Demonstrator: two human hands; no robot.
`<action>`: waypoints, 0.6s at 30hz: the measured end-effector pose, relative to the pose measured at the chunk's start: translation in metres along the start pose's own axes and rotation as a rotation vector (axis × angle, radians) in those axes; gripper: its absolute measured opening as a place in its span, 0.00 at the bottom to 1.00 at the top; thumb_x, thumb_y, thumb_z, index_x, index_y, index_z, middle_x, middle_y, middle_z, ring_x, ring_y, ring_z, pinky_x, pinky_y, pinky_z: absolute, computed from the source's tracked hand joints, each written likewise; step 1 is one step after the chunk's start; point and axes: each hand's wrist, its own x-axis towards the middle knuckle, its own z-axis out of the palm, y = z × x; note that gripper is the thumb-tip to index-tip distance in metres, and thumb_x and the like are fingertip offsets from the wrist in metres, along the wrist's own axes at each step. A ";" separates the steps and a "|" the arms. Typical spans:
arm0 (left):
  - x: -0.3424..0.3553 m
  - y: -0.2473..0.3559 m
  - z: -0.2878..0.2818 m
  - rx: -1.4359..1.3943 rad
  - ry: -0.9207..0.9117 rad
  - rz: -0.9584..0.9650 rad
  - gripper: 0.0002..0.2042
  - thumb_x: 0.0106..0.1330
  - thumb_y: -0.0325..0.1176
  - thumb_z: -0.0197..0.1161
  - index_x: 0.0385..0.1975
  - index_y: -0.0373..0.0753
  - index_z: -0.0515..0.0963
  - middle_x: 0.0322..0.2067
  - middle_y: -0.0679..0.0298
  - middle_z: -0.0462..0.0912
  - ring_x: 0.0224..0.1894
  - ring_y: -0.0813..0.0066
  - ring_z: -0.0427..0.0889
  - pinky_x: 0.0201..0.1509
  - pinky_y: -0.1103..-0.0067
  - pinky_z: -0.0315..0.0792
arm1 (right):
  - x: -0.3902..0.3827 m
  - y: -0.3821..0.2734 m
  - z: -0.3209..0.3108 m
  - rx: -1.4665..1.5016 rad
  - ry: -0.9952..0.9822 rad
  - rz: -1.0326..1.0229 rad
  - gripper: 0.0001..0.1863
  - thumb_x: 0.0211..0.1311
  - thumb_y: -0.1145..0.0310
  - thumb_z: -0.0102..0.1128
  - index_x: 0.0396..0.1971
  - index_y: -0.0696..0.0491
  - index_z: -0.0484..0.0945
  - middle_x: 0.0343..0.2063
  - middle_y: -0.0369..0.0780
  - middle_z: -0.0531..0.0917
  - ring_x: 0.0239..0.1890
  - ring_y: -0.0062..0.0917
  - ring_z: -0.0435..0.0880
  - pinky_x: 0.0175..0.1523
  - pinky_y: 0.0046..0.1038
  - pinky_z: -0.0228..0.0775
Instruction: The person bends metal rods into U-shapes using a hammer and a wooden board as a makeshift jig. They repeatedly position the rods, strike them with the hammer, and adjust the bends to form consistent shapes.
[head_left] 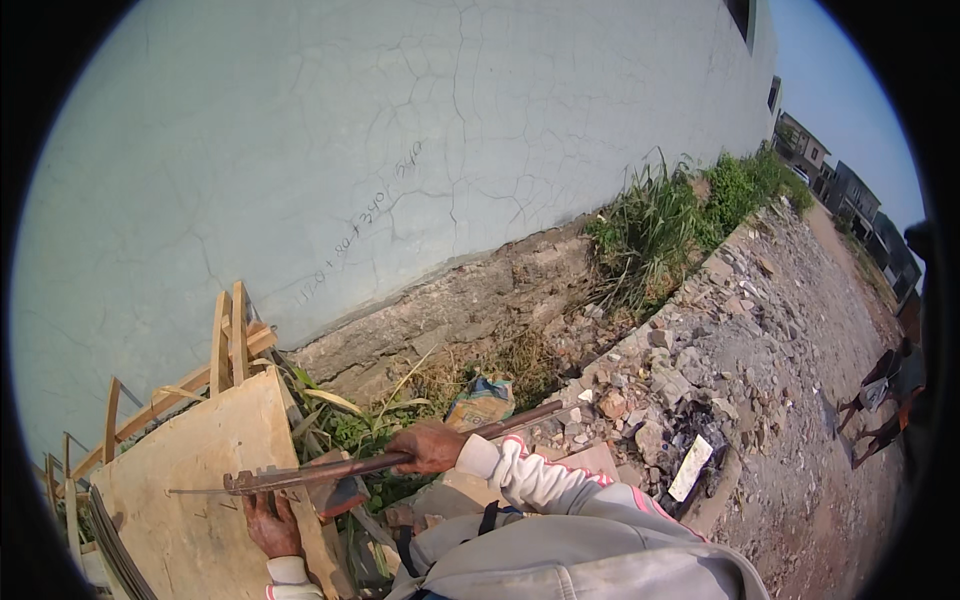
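My right hand [428,447] is wrapped round a long, rusty metal bar [350,468], which slants across in front of me. The bar's notched, jaw-like end [250,482] is over a wooden board [170,460] on the left. A thin metal rod [195,491] sticks out leftward from that end, just above the board. Directly below the jaws lies my left hand [272,525] on the board, its fingers stretched toward the bar and slightly apart. Its fingertips are partly covered by the bar, so whether they touch the rod is unclear. Small nails or pins [228,503] stand in the board beside them.
Timber strips [220,345] lean behind the board against a cracked, pale wall [300,150]. Weeds [650,225] grow at the wall's foot. Broken rubble [690,370] covers the ground to the right, with a white slab [690,468] on it. Another person [885,385] is at the far right.
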 end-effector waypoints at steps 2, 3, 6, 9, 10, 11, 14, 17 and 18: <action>0.000 -0.011 0.004 0.043 -0.030 0.018 0.22 0.68 0.30 0.59 0.61 0.32 0.75 0.68 0.46 0.67 0.69 0.43 0.67 0.69 0.62 0.66 | -0.007 -0.001 -0.003 -0.054 0.117 -0.074 0.16 0.58 0.59 0.67 0.43 0.51 0.83 0.35 0.45 0.83 0.39 0.45 0.84 0.42 0.47 0.72; -0.001 -0.015 0.006 0.054 -0.038 0.009 0.21 0.68 0.31 0.59 0.61 0.31 0.75 0.68 0.45 0.68 0.69 0.43 0.67 0.69 0.62 0.66 | -0.011 -0.004 -0.007 -0.092 0.143 -0.078 0.17 0.56 0.59 0.68 0.43 0.51 0.83 0.37 0.45 0.83 0.40 0.45 0.84 0.42 0.47 0.73; -0.003 -0.017 0.009 0.069 -0.034 -0.011 0.20 0.68 0.31 0.59 0.58 0.30 0.76 0.64 0.44 0.70 0.66 0.43 0.69 0.68 0.61 0.67 | -0.025 -0.018 -0.028 -0.128 0.147 -0.003 0.18 0.53 0.61 0.71 0.43 0.51 0.83 0.32 0.46 0.83 0.38 0.46 0.84 0.42 0.48 0.72; -0.003 -0.007 0.004 0.067 -0.038 -0.020 0.20 0.68 0.32 0.60 0.58 0.30 0.76 0.64 0.42 0.70 0.66 0.43 0.70 0.68 0.60 0.68 | -0.038 -0.032 -0.067 -0.123 0.014 0.105 0.16 0.55 0.60 0.70 0.40 0.53 0.81 0.24 0.46 0.81 0.33 0.47 0.83 0.39 0.47 0.71; -0.002 -0.002 0.005 0.053 -0.036 -0.007 0.20 0.68 0.32 0.60 0.58 0.31 0.76 0.63 0.43 0.71 0.66 0.43 0.70 0.67 0.60 0.69 | -0.043 -0.037 -0.080 -0.092 -0.018 0.151 0.16 0.56 0.60 0.69 0.39 0.54 0.79 0.24 0.47 0.81 0.32 0.46 0.83 0.38 0.47 0.70; -0.001 0.000 0.003 0.041 -0.043 -0.092 0.20 0.67 0.32 0.61 0.58 0.32 0.77 0.63 0.43 0.71 0.66 0.43 0.71 0.67 0.60 0.69 | -0.045 -0.041 -0.089 -0.038 -0.030 0.137 0.16 0.58 0.59 0.69 0.38 0.54 0.78 0.24 0.47 0.81 0.32 0.46 0.83 0.38 0.47 0.70; -0.004 -0.003 0.004 0.074 0.044 -0.001 0.19 0.65 0.32 0.63 0.56 0.35 0.79 0.60 0.45 0.74 0.61 0.44 0.75 0.63 0.60 0.72 | -0.056 -0.045 -0.119 0.064 -0.009 0.102 0.18 0.65 0.56 0.67 0.34 0.58 0.77 0.18 0.45 0.75 0.21 0.41 0.78 0.29 0.40 0.65; -0.009 -0.008 0.008 0.115 0.116 0.013 0.19 0.65 0.39 0.64 0.53 0.37 0.79 0.58 0.49 0.75 0.58 0.46 0.76 0.59 0.62 0.74 | -0.064 -0.045 -0.144 0.078 0.009 0.191 0.18 0.70 0.57 0.64 0.33 0.60 0.76 0.22 0.38 0.70 0.25 0.21 0.68 0.30 0.29 0.60; -0.010 -0.009 0.007 0.109 0.094 0.004 0.20 0.65 0.41 0.64 0.53 0.37 0.79 0.58 0.49 0.75 0.58 0.47 0.76 0.60 0.62 0.73 | -0.064 -0.040 -0.145 0.131 0.056 0.163 0.20 0.71 0.55 0.63 0.34 0.60 0.75 0.24 0.35 0.69 0.28 0.18 0.66 0.31 0.28 0.59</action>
